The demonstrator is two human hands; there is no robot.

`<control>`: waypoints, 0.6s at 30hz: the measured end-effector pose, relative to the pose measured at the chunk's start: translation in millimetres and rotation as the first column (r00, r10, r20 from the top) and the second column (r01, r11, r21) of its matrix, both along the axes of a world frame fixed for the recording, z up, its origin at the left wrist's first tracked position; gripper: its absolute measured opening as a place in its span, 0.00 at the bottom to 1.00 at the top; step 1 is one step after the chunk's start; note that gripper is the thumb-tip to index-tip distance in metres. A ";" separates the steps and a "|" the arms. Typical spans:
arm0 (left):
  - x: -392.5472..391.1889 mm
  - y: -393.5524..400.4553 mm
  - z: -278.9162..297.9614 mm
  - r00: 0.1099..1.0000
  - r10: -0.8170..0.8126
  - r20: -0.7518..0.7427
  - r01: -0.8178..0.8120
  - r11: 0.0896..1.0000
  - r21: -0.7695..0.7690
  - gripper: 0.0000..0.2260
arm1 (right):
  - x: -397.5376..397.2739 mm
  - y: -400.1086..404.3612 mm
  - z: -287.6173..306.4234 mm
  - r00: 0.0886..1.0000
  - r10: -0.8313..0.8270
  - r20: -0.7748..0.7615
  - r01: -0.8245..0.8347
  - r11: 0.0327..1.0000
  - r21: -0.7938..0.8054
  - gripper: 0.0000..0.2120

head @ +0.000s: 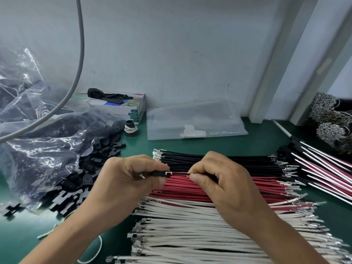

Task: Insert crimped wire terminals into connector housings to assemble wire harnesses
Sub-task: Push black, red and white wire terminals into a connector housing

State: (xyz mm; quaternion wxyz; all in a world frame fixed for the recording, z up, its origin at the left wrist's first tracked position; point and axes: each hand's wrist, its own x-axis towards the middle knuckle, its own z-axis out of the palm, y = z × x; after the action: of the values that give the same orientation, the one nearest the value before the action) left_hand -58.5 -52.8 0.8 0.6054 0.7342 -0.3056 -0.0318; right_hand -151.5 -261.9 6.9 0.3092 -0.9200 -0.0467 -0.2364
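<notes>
My left hand pinches a small black connector housing between thumb and fingers. My right hand grips a black wire just right of the housing, its metal terminal at the housing's opening. Both hands hover over rows of cut wires: black wires at the back, red wires in the middle, white wires nearest me, all with crimped terminals at their ends. Loose black housings spill from a clear plastic bag on the left.
Finished harnesses lie at the right, with bundles of terminals behind them. A tissue box, a small black cap and a flat plastic bag sit by the wall. A grey cable hangs at left over the green mat.
</notes>
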 end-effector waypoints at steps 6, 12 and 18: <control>-2.6 -2.1 -1.2 0.998 -0.061 -0.031 0.061 0.998 0.012 0.13 | 0.8 9.5 -0.6 0.998 0.000 0.057 0.006 0.994 -0.108 0.07; -4.4 -4.5 -1.0 0.981 -0.024 -0.193 0.003 0.994 -0.107 0.12 | 2.5 6.7 0.5 0.993 -0.023 0.112 0.032 0.996 -0.079 0.08; -4.8 -2.1 1.4 0.987 -0.051 -0.154 0.041 0.997 -0.067 0.11 | 5.3 14.7 -5.5 0.980 -0.004 0.200 0.027 0.993 -0.113 0.09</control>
State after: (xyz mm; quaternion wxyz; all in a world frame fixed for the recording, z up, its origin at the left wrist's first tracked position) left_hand -63.3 -54.9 2.2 0.6496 0.7025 -0.2754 -0.0931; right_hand -146.2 -247.3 1.4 0.2474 -0.9084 -0.0839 -0.3265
